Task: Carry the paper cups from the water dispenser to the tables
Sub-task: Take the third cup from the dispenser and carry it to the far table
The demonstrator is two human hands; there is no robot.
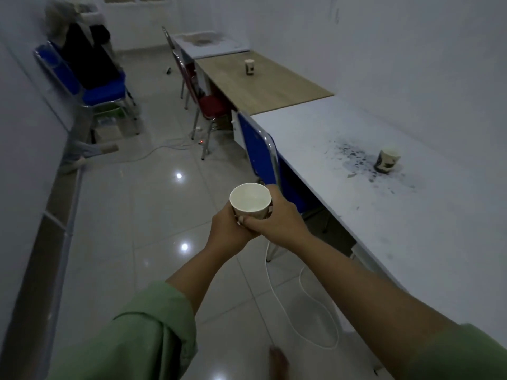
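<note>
I hold a white paper cup (250, 200) upright in front of me, over the tiled floor, with water in it. My left hand (227, 231) wraps its lower left side and my right hand (277, 218) grips its right side; the fingers overlap under the cup. A second printed paper cup (387, 160) stands on the white table (397, 229) to my right, by a dark stained patch. A third cup (249, 66) stands on the wooden table (263, 86) farther back. The water dispenser is not in view.
A blue chair (258, 149) is pushed in at the white table, a red chair (203, 102) at the wooden one. Another blue chair (82, 78) with dark clothing stands at the left wall. White cables (301, 311) lie on the floor near my feet.
</note>
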